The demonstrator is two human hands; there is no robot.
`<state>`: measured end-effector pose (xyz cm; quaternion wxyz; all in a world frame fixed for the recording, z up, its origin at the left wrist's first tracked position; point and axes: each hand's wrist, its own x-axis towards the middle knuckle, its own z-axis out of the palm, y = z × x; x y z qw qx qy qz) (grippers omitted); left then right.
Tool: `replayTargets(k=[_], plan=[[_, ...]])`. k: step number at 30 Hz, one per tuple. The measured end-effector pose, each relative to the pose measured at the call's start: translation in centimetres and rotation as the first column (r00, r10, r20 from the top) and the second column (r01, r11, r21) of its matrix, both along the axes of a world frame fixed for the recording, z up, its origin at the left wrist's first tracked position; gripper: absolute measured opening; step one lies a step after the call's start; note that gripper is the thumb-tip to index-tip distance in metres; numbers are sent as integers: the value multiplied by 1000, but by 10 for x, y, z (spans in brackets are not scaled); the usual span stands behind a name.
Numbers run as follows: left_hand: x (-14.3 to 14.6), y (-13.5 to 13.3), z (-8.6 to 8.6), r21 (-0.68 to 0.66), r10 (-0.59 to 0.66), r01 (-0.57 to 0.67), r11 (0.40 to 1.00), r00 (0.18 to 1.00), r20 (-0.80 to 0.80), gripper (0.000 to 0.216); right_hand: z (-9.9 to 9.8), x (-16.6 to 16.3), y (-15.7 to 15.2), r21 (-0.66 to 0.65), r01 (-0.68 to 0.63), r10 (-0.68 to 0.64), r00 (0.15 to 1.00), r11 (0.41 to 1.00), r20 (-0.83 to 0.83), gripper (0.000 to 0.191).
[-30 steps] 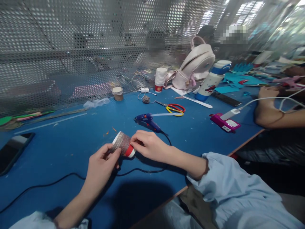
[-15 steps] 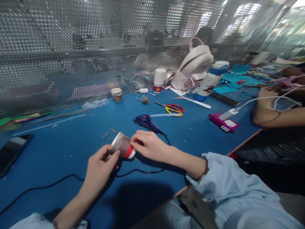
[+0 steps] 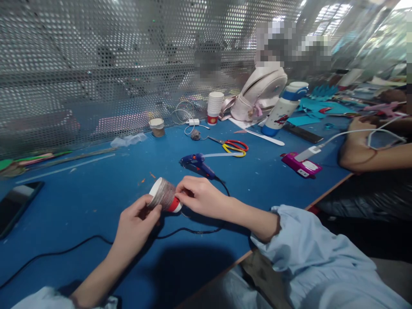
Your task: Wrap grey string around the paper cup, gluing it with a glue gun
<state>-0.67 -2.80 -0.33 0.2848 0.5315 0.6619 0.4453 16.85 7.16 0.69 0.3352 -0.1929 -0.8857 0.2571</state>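
A paper cup (image 3: 175,205) lies tilted in my left hand (image 3: 137,221), its white mouth facing up and left. Grey-brown twine (image 3: 165,193) is wound in close rows round much of its side, leaving a red and white band bare near the base. The fingers and thumb of my left hand grip the cup near its mouth. My right hand (image 3: 198,195) is closed in a pinch against the wound twine's edge by the red band. A thin loose strand shows below that hand; the bit between the fingertips is mostly hidden.
Behind the hands lie a blue glue gun (image 3: 197,164) with a black cord, scissors (image 3: 236,147) and a twine ball (image 3: 195,134). Stacked cups (image 3: 215,109), a bottle (image 3: 283,111) and a backpack (image 3: 257,94) stand farther back. A phone (image 3: 19,206) lies left; another person's arm (image 3: 373,150) rests right.
Both hands and the cup stay almost in place. The cup appears turned very slightly, and the right fingertips have shifted a little along the twine's edge.
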Motion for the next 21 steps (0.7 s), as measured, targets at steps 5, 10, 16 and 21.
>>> replayTargets(k=[5,10,16,21], plan=[[2,1,0,-61,-53,57,996,996,72,17,-2,0,2,3,8,-8,1000,1000,7,8],[3,2,-4,-155,-87,126,980,968,234,21,-4,3,6,31,3,-4,1000,1000,11,7],[3,3,-5,-155,-114,171,973,939,323,24,-2,6,9,105,-56,52,998,993,46,12],[4,2,-4,-180,-105,181,967,925,365,27,-2,5,7,114,-78,73,996,990,46,13]])
